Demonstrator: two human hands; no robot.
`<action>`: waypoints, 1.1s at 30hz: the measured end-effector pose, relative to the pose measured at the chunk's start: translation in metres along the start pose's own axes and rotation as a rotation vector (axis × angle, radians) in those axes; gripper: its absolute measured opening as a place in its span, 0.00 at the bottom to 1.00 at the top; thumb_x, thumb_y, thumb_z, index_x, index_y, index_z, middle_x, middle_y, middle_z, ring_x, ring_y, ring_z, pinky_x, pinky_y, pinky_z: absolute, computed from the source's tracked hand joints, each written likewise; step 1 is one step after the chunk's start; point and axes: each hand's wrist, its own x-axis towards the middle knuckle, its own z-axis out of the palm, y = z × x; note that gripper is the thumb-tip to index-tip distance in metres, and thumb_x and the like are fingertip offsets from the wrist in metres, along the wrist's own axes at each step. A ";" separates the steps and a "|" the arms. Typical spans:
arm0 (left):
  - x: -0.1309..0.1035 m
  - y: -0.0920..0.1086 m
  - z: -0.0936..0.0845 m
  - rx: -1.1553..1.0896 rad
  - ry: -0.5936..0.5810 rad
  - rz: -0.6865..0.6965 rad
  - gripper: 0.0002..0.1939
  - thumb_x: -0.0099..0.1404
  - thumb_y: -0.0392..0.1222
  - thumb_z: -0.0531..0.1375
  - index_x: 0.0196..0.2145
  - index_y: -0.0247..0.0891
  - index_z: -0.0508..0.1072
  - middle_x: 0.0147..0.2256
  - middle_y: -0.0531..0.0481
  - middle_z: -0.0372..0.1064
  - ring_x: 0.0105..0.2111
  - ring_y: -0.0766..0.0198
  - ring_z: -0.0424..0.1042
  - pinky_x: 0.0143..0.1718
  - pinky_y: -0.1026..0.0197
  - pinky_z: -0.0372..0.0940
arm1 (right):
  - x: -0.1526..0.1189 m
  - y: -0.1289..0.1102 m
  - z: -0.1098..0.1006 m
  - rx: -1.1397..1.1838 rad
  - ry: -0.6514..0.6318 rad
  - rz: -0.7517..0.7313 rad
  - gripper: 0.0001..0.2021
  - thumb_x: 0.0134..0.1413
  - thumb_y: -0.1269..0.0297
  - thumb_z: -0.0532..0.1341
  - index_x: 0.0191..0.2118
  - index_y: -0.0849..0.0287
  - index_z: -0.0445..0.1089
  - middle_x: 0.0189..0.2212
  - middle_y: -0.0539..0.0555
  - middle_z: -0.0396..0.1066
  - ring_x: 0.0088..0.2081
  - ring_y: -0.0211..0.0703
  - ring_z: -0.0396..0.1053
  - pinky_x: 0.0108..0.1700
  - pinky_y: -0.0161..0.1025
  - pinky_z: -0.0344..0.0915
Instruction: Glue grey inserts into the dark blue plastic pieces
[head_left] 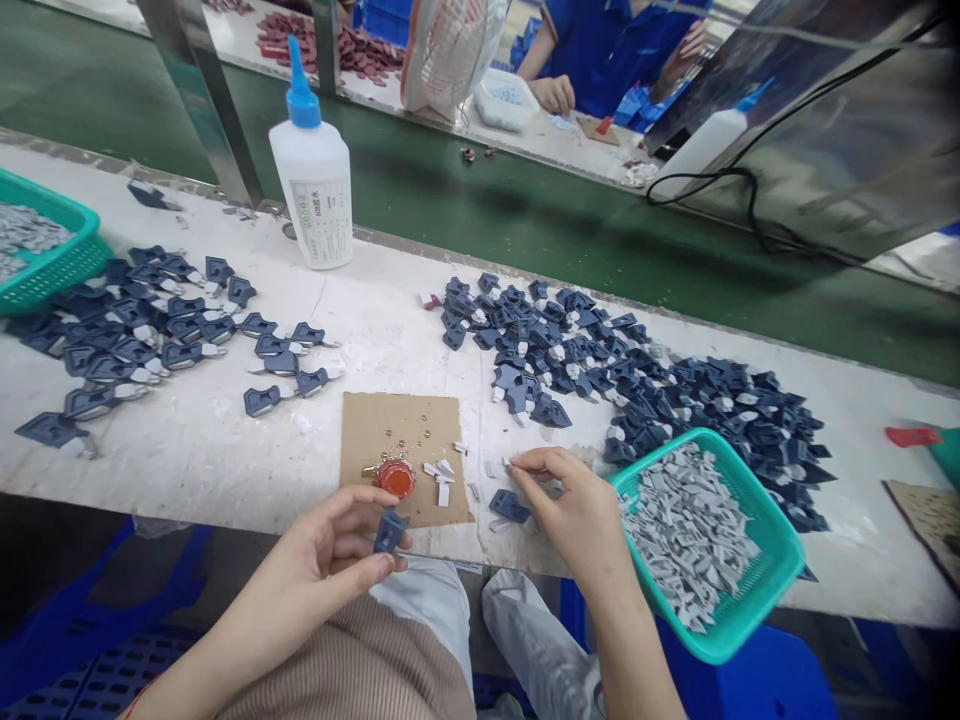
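My left hand (341, 550) holds a dark blue plastic part (389, 531) between thumb and fingers, over the front edge of the cardboard. Right of the cardboard, my right hand (566, 500) has thumb and index finger pinched at the white tabletop, on something too small to make out. Just below those fingertips lies another dark blue part (509, 505). The cardboard piece (364, 425) bears a small red-orange dish (396, 478), shiny drops and a few light grey pieces (442, 470). A green basket (776, 580) full of small grey pieces stands beside my right forearm.
Heaps of dark blue parts lie at the left (135, 320) and right (555, 345). A white bottle with a blue nozzle (319, 190) stands behind the cardboard. Another green basket (82, 260) is far left. Across the green strip (525, 220), a person's hand (553, 95) rests near a white tray (506, 100).
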 end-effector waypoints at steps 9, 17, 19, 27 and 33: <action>0.000 0.002 0.002 -0.014 -0.009 0.007 0.16 0.64 0.42 0.63 0.50 0.44 0.67 0.42 0.47 0.75 0.44 0.58 0.74 0.46 0.57 0.66 | -0.001 0.000 -0.004 -0.057 -0.038 -0.038 0.09 0.58 0.62 0.58 0.41 0.58 0.72 0.36 0.57 0.76 0.36 0.48 0.73 0.39 0.44 0.70; 0.000 0.000 -0.002 -0.161 -0.006 0.022 0.14 0.66 0.47 0.60 0.48 0.42 0.70 0.41 0.45 0.76 0.39 0.57 0.76 0.38 0.59 0.69 | 0.002 -0.002 -0.004 -0.078 -0.054 -0.108 0.08 0.60 0.63 0.57 0.36 0.57 0.72 0.35 0.57 0.74 0.37 0.50 0.73 0.40 0.45 0.69; -0.003 0.000 -0.004 -0.175 0.015 0.017 0.14 0.66 0.48 0.60 0.47 0.42 0.69 0.40 0.46 0.75 0.39 0.57 0.76 0.38 0.59 0.69 | 0.002 -0.009 -0.004 -0.077 -0.032 -0.122 0.07 0.60 0.62 0.57 0.36 0.57 0.71 0.35 0.57 0.74 0.38 0.50 0.73 0.40 0.45 0.68; -0.009 0.003 -0.008 -0.233 0.142 0.042 0.15 0.61 0.43 0.66 0.44 0.43 0.69 0.46 0.48 0.72 0.35 0.59 0.76 0.37 0.60 0.68 | -0.002 -0.082 0.008 0.149 -0.138 -0.227 0.05 0.61 0.67 0.58 0.38 0.55 0.72 0.35 0.54 0.74 0.38 0.44 0.72 0.38 0.39 0.69; -0.009 0.000 -0.016 -0.207 0.224 0.080 0.17 0.59 0.43 0.67 0.46 0.40 0.75 0.44 0.44 0.75 0.39 0.59 0.73 0.41 0.60 0.66 | 0.003 -0.103 0.024 0.102 -0.222 -0.296 0.07 0.62 0.70 0.56 0.39 0.56 0.71 0.36 0.56 0.73 0.40 0.46 0.72 0.41 0.42 0.70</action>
